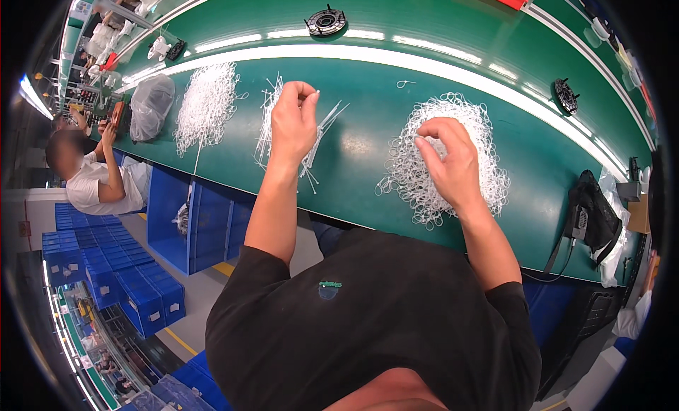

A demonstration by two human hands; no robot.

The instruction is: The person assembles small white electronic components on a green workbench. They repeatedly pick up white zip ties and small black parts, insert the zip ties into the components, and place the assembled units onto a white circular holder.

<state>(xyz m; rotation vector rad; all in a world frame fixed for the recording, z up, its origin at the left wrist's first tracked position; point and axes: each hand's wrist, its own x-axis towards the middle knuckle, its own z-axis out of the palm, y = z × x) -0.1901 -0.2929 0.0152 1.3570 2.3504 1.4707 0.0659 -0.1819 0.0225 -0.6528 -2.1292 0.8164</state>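
Observation:
My left hand (pixel 295 125) is closed in a pinch above a loose bunch of straight white cable ties (pixel 322 137). A small white end, seemingly of a cable tie (pixel 317 92), shows at its fingertips. My right hand (pixel 455 163) hovers over a broad heap of white cable ties closed into loops (pixel 481 139). Its thumb and forefinger curve together at the tips; whatever they hold is lost against the white heap. One looped cable tie (pixel 405 83) lies apart, beyond the heap.
Another white heap of looped ties (pixel 207 103) and a clear plastic bag (pixel 152 107) lie to the left on the green table (pixel 361 178). Black round parts (pixel 325 21) sit on the belt beyond. A black bag (pixel 590 216) rests at right; a co-worker (pixel 106 171) sits left, near blue bins (pixel 170 216).

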